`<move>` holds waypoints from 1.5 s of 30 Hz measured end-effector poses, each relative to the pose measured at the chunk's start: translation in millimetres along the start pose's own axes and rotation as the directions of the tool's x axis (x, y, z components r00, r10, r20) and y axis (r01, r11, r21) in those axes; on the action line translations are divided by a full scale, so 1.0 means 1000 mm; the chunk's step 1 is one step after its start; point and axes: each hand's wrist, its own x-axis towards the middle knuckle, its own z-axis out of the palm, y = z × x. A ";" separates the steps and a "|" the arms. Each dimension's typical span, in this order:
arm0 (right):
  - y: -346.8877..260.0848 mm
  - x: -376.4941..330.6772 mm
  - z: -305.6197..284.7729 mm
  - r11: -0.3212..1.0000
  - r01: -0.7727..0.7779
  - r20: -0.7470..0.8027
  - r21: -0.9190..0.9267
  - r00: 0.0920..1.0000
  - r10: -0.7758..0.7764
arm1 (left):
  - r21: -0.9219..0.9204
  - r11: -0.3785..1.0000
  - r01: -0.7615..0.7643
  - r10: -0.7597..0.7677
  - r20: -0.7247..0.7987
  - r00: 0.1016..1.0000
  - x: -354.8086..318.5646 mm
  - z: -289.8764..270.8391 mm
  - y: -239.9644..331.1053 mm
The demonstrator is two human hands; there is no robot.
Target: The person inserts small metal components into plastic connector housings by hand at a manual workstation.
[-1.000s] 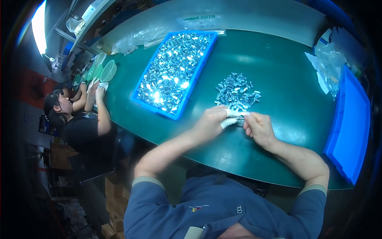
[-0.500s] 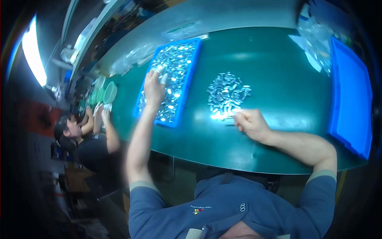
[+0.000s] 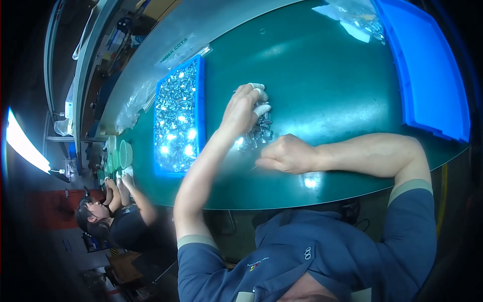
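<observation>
My left hand [image 3: 240, 110] reaches over a pile of small shiny metal pieces [image 3: 263, 132] on the green table, hiding much of it. White finger cots cover several of its fingertips, and its fingers and thumb are apart. Close by, at the near right edge of the pile, my right hand [image 3: 289, 155] is closed with the fingers curled in. Whatever it pinches is too hidden to name. To the left lies a blue tray [image 3: 201, 95] filled with similar metal pieces [image 3: 176, 110]; neither hand touches it.
A second blue tray [image 3: 432, 70] stands at the right, beside clear plastic bags [image 3: 359, 20]. More plastic packaging [image 3: 133, 108] lies at the far left edge. Beyond it, a co-worker's hands [image 3: 123, 181] are near green bowls [image 3: 125, 155]. The table's curved front edge [image 3: 282, 207] runs before me.
My left hand has moved right, from above the filled tray to the pile. My right hand stays closed near the pile. The whole view has turned, shifting the trays in the picture.
</observation>
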 end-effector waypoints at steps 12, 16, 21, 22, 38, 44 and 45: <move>-0.003 0.003 -0.006 0.990 -0.114 -0.112 0.081 0.986 0.122 | -0.289 0.931 0.224 -0.293 -0.222 0.930 -0.056 -0.012 -0.003; -0.005 0.008 -0.010 0.917 -0.241 -0.256 0.318 0.910 0.327 | -0.844 0.464 0.269 -0.611 -0.085 0.787 -0.088 -0.011 0.016; -0.004 0.007 -0.012 0.902 -0.303 -0.209 0.308 0.903 0.375 | -0.989 0.066 0.132 -0.721 0.045 0.692 -0.111 0.007 0.027; -0.003 0.006 -0.013 0.907 -0.299 -0.205 0.298 0.908 0.367 | -0.995 0.038 0.095 -0.711 0.040 0.702 -0.111 0.009 0.030; -0.005 0.008 -0.013 0.933 -0.269 -0.234 0.240 0.916 0.325 | -0.906 0.385 0.175 -0.649 -0.131 0.749 -0.132 0.028 0.042; -0.006 0.002 -0.004 0.968 -0.229 -0.081 0.103 0.968 0.238 | -0.850 0.475 0.229 -0.607 -0.128 0.784 -0.149 0.043 0.042; -0.006 0.003 -0.003 0.961 -0.248 -0.072 0.122 0.963 0.258 | -0.843 0.485 0.234 -0.618 -0.141 0.773 -0.150 0.044 0.043</move>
